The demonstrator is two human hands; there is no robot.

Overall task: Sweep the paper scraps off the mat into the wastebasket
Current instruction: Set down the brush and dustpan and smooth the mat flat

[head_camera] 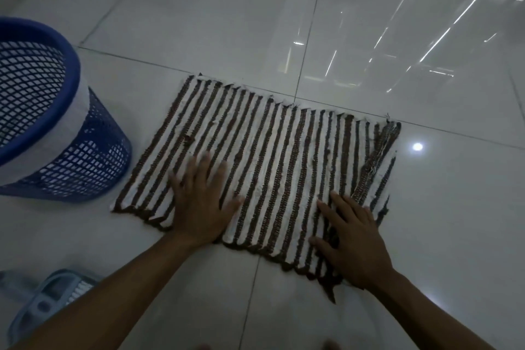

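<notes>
Both hands flat, fingers spread, holding nothing: left hand (199, 202) and right hand (352, 241) press the mat (270, 136) under the palms. No scraps visible (dim, can't be sure). Wastebasket (72, 71) stands beyond the left hand's outer side. Probably smoothing the mat; next, check for leftovers.

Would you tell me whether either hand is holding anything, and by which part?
Nothing is held: left hand and right hand both lie flat, fingers spread, on the mat.

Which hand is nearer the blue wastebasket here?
Left. The left hand lies flat on the near left part of the mat, just right of the wastebasket; the right hand lies flat near the mat's near right corner, farther from it.
</notes>
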